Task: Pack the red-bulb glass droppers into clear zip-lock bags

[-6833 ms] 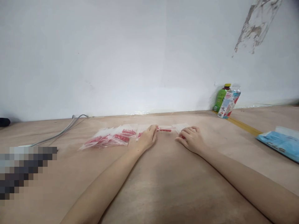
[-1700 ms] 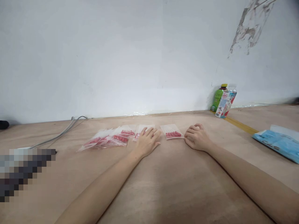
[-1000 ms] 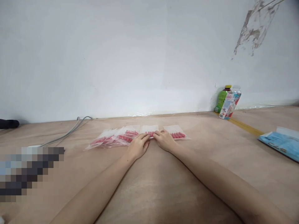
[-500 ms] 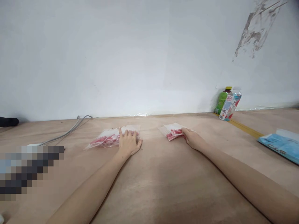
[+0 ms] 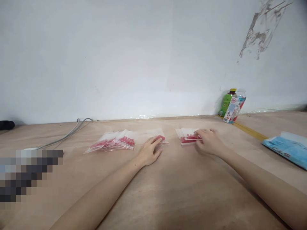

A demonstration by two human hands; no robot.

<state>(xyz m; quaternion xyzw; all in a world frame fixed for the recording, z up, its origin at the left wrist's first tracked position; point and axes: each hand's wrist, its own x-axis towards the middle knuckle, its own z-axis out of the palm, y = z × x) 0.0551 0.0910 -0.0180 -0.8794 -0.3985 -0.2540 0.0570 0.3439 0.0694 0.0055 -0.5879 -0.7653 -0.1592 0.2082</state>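
Note:
Small clear bags of red pieces lie on a wooden table (image 5: 168,191). A heap of these bags (image 5: 112,143) sits left of centre. My left hand (image 5: 149,152) lies flat, fingers stretched, with its fingertips on a single bag (image 5: 157,138) just right of the heap. My right hand (image 5: 209,141) rests on the right edge of a small stack of bags (image 5: 187,137), fingers curled against it; the hand is slightly blurred.
A white wall runs behind the table. Two bottles (image 5: 231,103) stand against it at the right. A blue packet (image 5: 287,148) lies at the far right edge. A grey cable (image 5: 69,132) trails at the left, above a blurred-out patch.
My left hand has slid one bag rightward out of the heap. My right hand has carried a second bag onto the lone right bag and shifted that stack a little to the right.

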